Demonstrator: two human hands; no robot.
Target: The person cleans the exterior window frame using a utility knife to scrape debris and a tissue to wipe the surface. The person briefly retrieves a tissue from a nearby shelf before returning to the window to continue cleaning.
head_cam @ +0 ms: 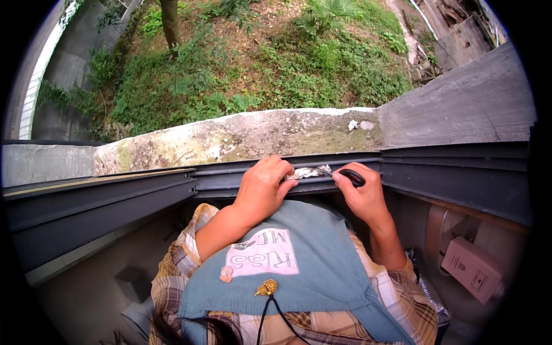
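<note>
A wad of crumpled white tissue or cloth (pixel 307 173) lies in the channel of the dark metal window track (pixel 224 180). My left hand (pixel 265 183) rests over the track, its thumb and curled fingers around the wad's left end. In my right hand (pixel 362 187) is a black-handled tool (pixel 352 177), apparently scissors, gripped by the looped handle. Its thin metal part points left and touches the wad's right end. Part of the handle is hidden by my fingers.
Beyond the track runs a rough, stained concrete sill (pixel 276 133), with a drop to a planted slope (pixel 258 64). Dark sash frames (pixel 99 202) angle in on the left, with another frame (pixel 453 177) on the right. A pink box (pixel 472 269) stands indoors at lower right.
</note>
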